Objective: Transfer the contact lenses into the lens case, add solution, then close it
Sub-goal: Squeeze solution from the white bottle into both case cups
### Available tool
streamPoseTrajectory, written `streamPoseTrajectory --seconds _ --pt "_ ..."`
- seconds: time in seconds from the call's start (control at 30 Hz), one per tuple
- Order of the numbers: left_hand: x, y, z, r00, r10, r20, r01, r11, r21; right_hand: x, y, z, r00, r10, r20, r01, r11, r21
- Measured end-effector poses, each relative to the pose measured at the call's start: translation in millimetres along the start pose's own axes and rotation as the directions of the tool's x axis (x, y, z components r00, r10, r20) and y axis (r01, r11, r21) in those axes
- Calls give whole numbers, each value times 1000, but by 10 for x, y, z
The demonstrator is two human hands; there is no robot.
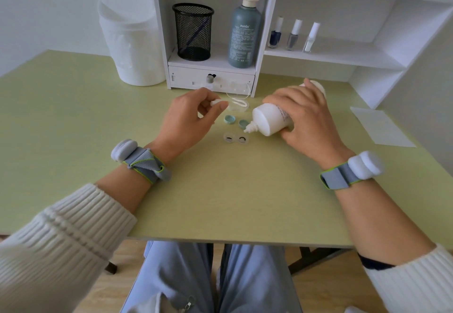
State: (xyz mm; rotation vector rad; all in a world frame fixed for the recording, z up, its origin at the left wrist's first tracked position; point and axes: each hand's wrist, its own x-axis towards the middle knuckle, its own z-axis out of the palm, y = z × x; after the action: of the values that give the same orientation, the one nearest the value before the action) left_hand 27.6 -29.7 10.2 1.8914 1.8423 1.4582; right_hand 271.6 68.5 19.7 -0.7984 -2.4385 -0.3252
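Now, solution bottle (272, 119) tilted, lens case (236, 138) open

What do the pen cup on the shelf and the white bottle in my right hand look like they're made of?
The pen cup looks like black metal mesh with a matte finish: you can see through its fine grid. The white bottle in the right hand looks like opaque plastic, smooth and slightly glossy, with a moulded nozzle; that is probable, not certain.

Right hand (304, 116) tilts solution bottle (269, 119) – lens case (236, 138) open.
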Motion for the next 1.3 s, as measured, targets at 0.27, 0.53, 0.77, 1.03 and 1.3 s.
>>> streamPoseTrajectory --seconds 0.27,0.53,0.77,1.03,1.3 --pt "10 1 -6 1000 5 -6 -5 1000 -1 43 -44 -2 980 -158 -124 129 968 -214" --pt "3 2 15 1000 -2 3 2 1000 -13 73 -79 48 959 -223 -174 146 917 -371" --pt "8 0 10 1000 -5 -1 5 1000 -12 95 -55 96 943 -233 -237 124 908 -400" --pt "4 -4 12 1000 9 3 -9 1000 -4 95 -69 89 922 -248 -296 111 904 -414" --pt "3 -12 12 1000 7 0 -7 1000 -2 104 -86 76 908 -255 -332 110 911 -398"
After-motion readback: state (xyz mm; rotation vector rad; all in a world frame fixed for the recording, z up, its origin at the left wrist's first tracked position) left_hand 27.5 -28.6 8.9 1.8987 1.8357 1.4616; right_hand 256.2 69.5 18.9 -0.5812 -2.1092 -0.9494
